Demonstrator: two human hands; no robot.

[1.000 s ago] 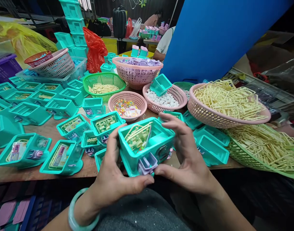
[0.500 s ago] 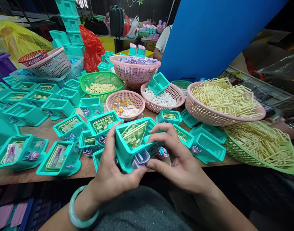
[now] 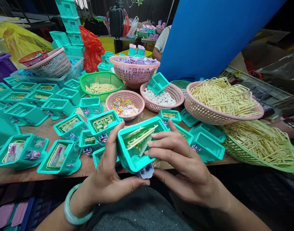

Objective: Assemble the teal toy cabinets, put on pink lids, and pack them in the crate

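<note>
Between my two hands is a teal plastic box (image 3: 125, 156), tilted with its open top toward me. My left hand (image 3: 110, 175) grips its left side, the thumb along the underside. Cream plastic frames (image 3: 141, 138) and a clear packet (image 3: 144, 147) with small coloured bits lie inside. My right hand (image 3: 185, 170) is closed over the right wall, fingertips inside by the packet and thumb low near a lilac plastic piece (image 3: 147, 171) on the box's lower front. Whether the fingertips pinch the packet cannot be seen.
Teal boxes (image 3: 57, 157) with parts crowd the table on the left. Behind my hands stand a pink basket (image 3: 125, 118) of beads, one of white pieces (image 3: 161, 110), and a green basket (image 3: 101, 96). Cream frames heap a pink basket (image 3: 209, 117) at right. A person's arm (image 3: 158, 53) shows behind.
The box has turned so its open top faces me more. My right fingers have moved further over its right wall, and the lilac piece now sits lower, partly under the box.
</note>
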